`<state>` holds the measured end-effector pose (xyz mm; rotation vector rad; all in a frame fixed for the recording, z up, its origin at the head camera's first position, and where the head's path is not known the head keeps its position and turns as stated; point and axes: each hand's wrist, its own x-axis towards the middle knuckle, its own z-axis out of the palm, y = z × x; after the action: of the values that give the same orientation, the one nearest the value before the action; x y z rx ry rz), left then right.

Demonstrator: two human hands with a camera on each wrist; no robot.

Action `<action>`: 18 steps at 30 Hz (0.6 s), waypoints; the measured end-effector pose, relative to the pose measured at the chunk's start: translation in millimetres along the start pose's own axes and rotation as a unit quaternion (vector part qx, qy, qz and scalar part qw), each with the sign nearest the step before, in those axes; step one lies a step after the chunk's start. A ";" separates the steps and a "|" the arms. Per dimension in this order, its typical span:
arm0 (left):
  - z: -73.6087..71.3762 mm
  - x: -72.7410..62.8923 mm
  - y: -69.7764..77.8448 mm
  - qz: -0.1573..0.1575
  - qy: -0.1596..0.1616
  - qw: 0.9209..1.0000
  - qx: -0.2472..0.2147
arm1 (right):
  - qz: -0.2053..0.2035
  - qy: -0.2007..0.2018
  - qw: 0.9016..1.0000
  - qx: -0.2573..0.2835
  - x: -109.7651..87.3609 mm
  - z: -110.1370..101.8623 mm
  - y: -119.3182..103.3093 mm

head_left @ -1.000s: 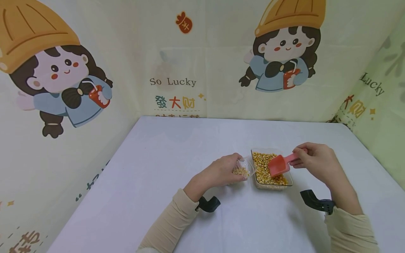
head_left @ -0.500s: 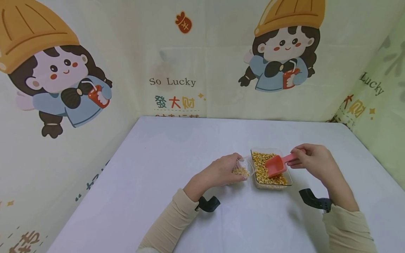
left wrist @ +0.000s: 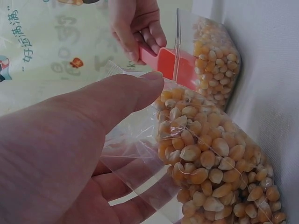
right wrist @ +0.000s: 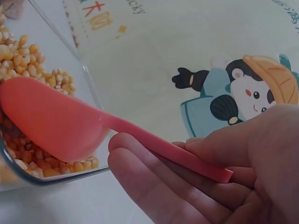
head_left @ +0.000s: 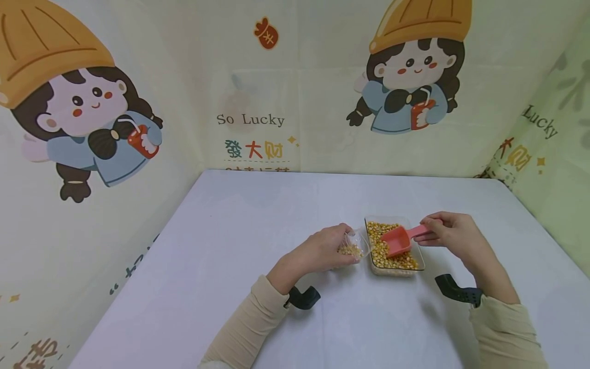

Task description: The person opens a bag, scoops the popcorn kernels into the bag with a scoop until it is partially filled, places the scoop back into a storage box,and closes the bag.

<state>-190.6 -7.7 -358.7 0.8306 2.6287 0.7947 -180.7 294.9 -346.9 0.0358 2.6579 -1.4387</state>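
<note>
My left hand (head_left: 322, 248) holds the mouth of a clear plastic bag (head_left: 359, 237) spread between thumb and fingers. Dried corn kernels (left wrist: 219, 158) fill the bag's lower part in the left wrist view. Just right of it stands a clear rectangular container (head_left: 400, 270) of the same kernels. With thumb and fingers, my right hand (head_left: 456, 236) grips the handle of a pink scoop (right wrist: 56, 121) from the container's right side. The scoop's bowl is down among the kernels, tilted towards the left, its front edge hidden by corn.
Both things are on a white table (head_left: 230, 241). A printed cloth (head_left: 322, 102) with cartoon figures hangs behind and along the sides. Each wrist wears a black camera mount (head_left: 305, 297) near the sleeve.
My right hand has pushed the scoop leftward through the kernels, away from the container's right side. The left hand and the bag have stayed in place.
</note>
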 end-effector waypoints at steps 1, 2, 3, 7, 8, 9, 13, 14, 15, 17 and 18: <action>0.0 -0.1 0.0 -0.001 0.000 1.000 0.000 | 0.001 0.000 1.000 0.003 0.5 0.2 0.8; 0.0 -0.3 0.0 -0.001 0.000 1.000 0.001 | 0.001 0.000 1.000 0.007 1.0 0.4 1.6; 0.0 -0.4 0.0 -0.002 0.001 1.000 0.002 | 0.001 0.000 1.000 0.010 1.4 0.7 2.4; 0.1 -0.7 -0.2 -0.003 0.000 1.000 0.002 | 0.001 0.002 1.000 0.026 2.7 2.4 5.2; 0.1 -0.8 -0.3 -0.003 0.000 1.000 0.002 | 0.000 0.003 1.000 0.029 2.9 2.9 5.5; 0.2 -0.8 -0.4 -0.003 -0.001 1.000 0.001 | -0.001 0.005 1.000 0.031 3.1 3.6 5.7; 0.7 -0.3 -1.3 -0.003 -0.001 1.000 -0.002 | -0.005 0.022 0.999 0.035 4.1 7.1 5.4; 0.8 -0.1 -1.5 -0.003 -0.001 1.000 -0.002 | -0.004 0.027 0.999 0.036 4.4 8.1 5.2; 0.9 0.0 -1.6 -0.003 -0.001 1.000 -0.003 | -0.004 0.031 0.999 0.035 4.7 9.0 5.1; 1.0 0.2 -1.9 -0.002 0.000 1.000 -0.003 | -0.005 0.035 0.999 0.033 5.1 10.2 5.0; 0.8 0.2 -2.0 -0.002 0.000 1.000 -0.003 | -0.005 0.036 0.999 0.031 5.1 10.5 5.0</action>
<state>-191.3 -8.5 -360.5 0.8231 2.6250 0.8019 -184.5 288.6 -357.3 0.0817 2.6726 -1.5506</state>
